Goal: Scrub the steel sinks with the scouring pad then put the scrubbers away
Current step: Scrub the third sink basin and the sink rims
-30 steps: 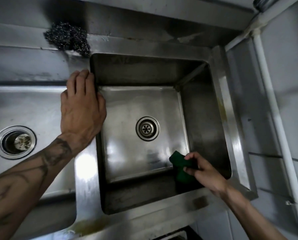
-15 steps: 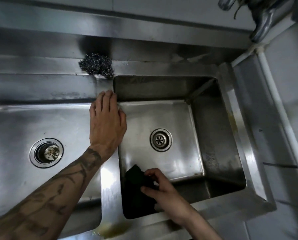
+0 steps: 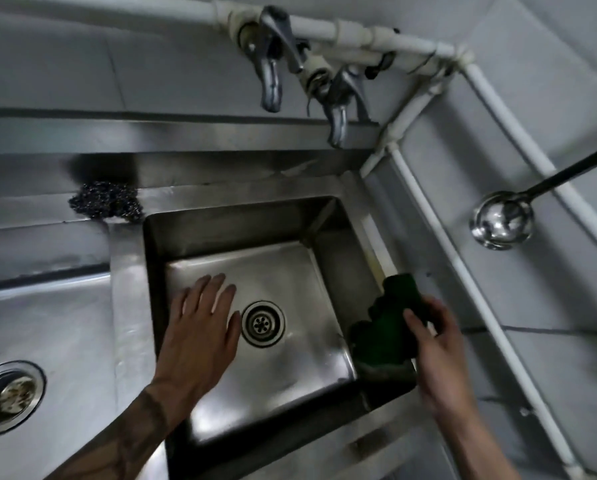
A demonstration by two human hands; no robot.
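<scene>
Scouring pad (image 3: 390, 329), dark green and crumpled, stands on end against the right-hand wall of the right sink (image 3: 227, 225). Its top edge is about level with the rim, and its lower end is down near the basin's front right corner. The right hand (image 3: 440, 351) pinches it from the right side: the thumb lies across the pad's face, and the other fingers curl behind it, mostly hidden.

The left hand (image 3: 203, 329) is well apart from the pad, over the left half of the same basin. It is palm down, with the fingers straight and slightly spread, tips pointing toward the back wall. Whether the palm touches the steel floor cannot be told. The round drain (image 3: 263, 323) lies between the two hands, just beside the left one.

A wad of steel wool (image 3: 106, 201) sits on the steel surface (image 3: 30, 209) behind the basins. It is near the back left corner of the right sink and well apart from both hands. The left sink (image 3: 47, 317) lies beside the left forearm, with a strainer (image 3: 7, 396) in its outlet near the frame's edge.

Higher up, two metal taps (image 3: 271, 77) hang from white pipes (image 3: 359, 32) fixed to the tiled wall (image 3: 65, 64), the nearer spout above the back rim of the right sink. More white pipe runs down the wall to the right. A steel ladle (image 3: 501, 221) shows against that wall, bowl facing the camera and dark handle running out of frame.
</scene>
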